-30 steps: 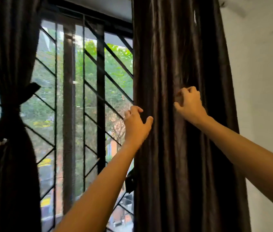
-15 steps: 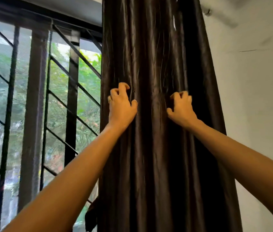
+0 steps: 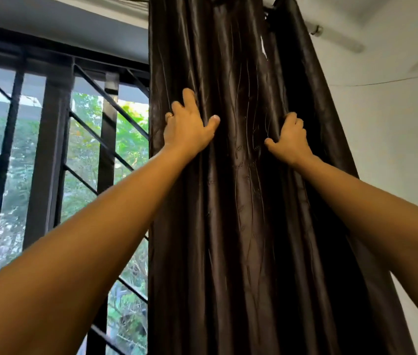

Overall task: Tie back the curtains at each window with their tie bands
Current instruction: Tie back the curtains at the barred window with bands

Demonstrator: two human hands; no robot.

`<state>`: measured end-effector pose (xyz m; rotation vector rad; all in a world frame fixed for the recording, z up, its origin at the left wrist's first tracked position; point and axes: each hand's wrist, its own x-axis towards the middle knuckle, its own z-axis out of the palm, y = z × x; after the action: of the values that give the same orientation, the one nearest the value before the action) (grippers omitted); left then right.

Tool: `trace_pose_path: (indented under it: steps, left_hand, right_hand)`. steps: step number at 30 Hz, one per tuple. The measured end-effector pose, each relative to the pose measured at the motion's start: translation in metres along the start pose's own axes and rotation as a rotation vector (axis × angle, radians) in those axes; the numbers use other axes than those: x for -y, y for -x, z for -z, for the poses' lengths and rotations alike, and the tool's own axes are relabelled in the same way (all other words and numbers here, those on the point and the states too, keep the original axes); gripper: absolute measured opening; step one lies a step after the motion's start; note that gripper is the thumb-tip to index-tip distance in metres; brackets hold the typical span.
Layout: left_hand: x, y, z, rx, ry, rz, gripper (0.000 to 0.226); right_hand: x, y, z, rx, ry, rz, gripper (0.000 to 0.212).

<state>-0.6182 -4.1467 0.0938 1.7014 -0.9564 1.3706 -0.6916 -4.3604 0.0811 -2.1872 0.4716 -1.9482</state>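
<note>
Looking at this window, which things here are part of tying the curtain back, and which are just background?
Part of the job:
dark curtain, hanging untied
left hand, resting on it near the window-side edge
right hand, gripping a fold
No tie band is in view.

Just around:
window grille
white wall
wire along that wall

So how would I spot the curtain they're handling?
Start at the barred window on the left; between it and the white wall hangs a dark brown curtain. It is the only fabric in view: glossy, pleated, with the left hand pressing on it and the right hand gripping a fold.
</note>
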Motion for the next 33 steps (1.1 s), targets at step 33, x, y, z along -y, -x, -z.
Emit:
trace_pose_path:
  steps: [33]
  left_hand:
    - [0.051, -0.028, 0.050, -0.103, -0.350, 0.094, 0.016]
  right_hand:
    - [0.109, -0.011, -0.018, -0.019, -0.179, 0.245, 0.039]
